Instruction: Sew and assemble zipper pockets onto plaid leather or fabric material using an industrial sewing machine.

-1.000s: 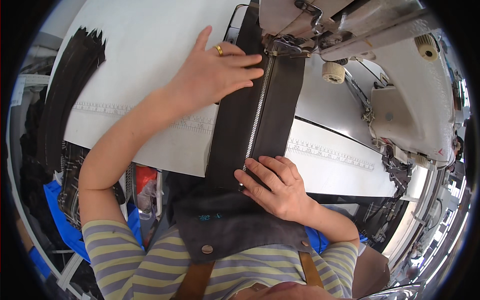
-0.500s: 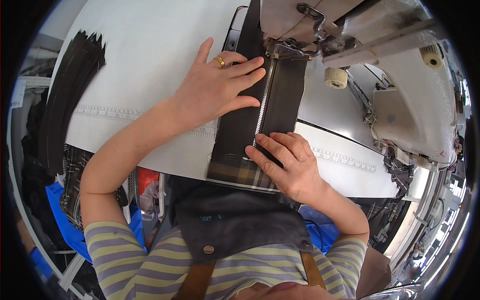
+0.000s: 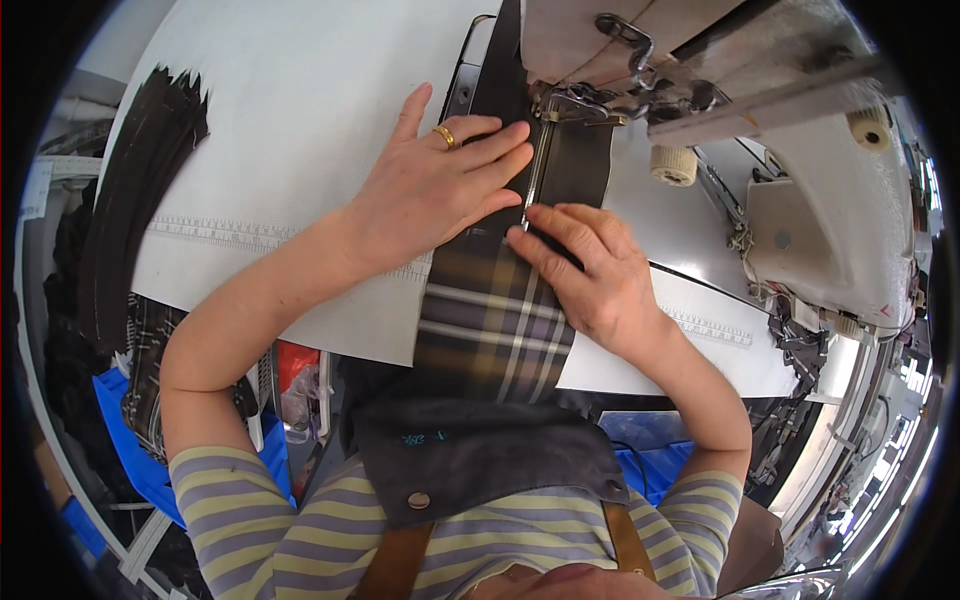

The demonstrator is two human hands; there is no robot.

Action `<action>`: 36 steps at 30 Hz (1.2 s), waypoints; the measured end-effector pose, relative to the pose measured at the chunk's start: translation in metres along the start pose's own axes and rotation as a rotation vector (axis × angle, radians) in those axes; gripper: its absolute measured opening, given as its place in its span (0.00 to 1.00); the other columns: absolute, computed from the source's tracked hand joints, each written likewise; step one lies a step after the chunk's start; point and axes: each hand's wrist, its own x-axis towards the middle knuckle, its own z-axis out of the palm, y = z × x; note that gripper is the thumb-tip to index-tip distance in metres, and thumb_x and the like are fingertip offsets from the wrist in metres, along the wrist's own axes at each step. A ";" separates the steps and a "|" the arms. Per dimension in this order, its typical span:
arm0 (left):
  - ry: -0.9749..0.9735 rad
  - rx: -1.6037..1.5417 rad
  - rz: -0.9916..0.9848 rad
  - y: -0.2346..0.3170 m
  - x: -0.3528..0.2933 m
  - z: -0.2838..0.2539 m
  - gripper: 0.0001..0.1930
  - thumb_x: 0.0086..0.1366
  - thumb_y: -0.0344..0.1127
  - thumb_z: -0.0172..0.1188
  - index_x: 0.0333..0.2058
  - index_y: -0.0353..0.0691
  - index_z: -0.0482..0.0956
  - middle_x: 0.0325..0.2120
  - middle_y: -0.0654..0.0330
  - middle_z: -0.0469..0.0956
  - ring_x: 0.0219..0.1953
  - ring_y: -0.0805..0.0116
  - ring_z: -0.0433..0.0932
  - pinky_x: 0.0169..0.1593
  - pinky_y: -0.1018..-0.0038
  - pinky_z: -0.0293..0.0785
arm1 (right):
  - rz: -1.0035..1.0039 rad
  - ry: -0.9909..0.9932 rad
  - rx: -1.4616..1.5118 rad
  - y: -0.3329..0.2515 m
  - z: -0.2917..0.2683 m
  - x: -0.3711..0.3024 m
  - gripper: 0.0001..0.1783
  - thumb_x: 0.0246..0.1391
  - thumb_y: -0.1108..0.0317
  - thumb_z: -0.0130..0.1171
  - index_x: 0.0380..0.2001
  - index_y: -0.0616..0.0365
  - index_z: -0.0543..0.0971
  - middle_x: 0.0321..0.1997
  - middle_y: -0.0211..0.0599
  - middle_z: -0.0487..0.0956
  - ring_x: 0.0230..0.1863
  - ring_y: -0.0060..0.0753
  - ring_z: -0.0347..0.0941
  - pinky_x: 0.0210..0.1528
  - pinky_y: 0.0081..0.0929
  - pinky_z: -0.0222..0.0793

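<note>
A dark cloth panel [image 3: 585, 165] with a metal-toothed zipper [image 3: 539, 172] down its middle lies beneath the sewing machine's presser foot [image 3: 548, 103]. Its near part is a plaid cloth [image 3: 480, 310] with white, purple and olive stripes, hanging toward my apron. My left hand [image 3: 430, 185], wearing a gold ring, rests flat with spread fingers on the cloth left of the zipper. With fingers bent, my right hand [image 3: 600, 275] touches the zipper's near end; thumb and index finger are slightly apart there. The needle is hard to make out.
The sewing machine head [image 3: 800, 230] fills the right side. A pile of dark fabric strips [image 3: 150, 190] lies at the left of the white table [image 3: 270, 120], which has a printed ruler scale [image 3: 215, 230]. Blue plastic [image 3: 135, 430] hangs below the table's left edge.
The cloth has fed away from me under the foot, bringing more plaid onto the table. My right hand has moved forward with the zipper's near end; the left has barely shifted.
</note>
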 end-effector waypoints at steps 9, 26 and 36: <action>0.037 -0.008 0.004 -0.006 0.001 0.001 0.17 0.54 0.34 0.65 0.44 0.45 0.80 0.48 0.72 0.76 0.43 0.74 0.74 0.62 0.49 0.50 | -0.001 0.046 0.011 0.029 0.002 0.018 0.20 0.39 0.72 0.60 0.41 0.54 0.82 0.46 0.34 0.77 0.44 0.36 0.73 0.44 0.31 0.70; -0.021 0.046 -0.091 -0.014 0.008 0.008 0.15 0.62 0.35 0.56 0.48 0.44 0.77 0.51 0.71 0.75 0.52 0.71 0.70 0.61 0.43 0.49 | 1.043 0.244 1.343 0.046 -0.020 0.031 0.12 0.62 0.67 0.48 0.42 0.65 0.73 0.26 0.35 0.79 0.16 0.16 0.67 0.20 0.14 0.65; 0.089 -0.072 0.043 -0.031 0.033 0.005 0.08 0.57 0.35 0.60 0.36 0.45 0.80 0.36 0.66 0.77 0.37 0.66 0.77 0.50 0.62 0.69 | 0.581 0.148 0.630 0.052 0.002 0.034 0.08 0.56 0.68 0.59 0.39 0.57 0.81 0.22 0.30 0.75 0.20 0.21 0.67 0.26 0.16 0.64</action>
